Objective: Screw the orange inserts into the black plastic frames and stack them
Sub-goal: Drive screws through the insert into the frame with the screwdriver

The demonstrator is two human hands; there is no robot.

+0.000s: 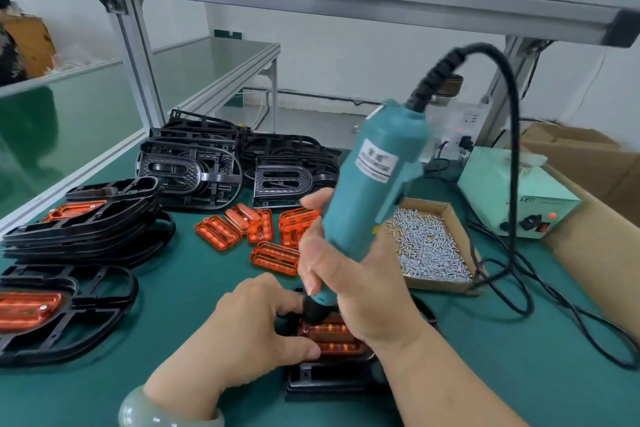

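The left hand (256, 333) has a thick, smooth bangle (156, 412) of pale, milky green circling the wrist just behind it. The right hand (349, 274) and the forearm behind it are bare.

Glossy plastic on a matt green table (194, 291).
The orange inserts (275, 257) are translucent, shiny plastic; the black frames (86, 227) are smooth with a dull sheen. The screws (429, 250) are bright metal, their tray (448, 285) raw cardboard, and the screwdriver (374, 180) is matt teal plastic.
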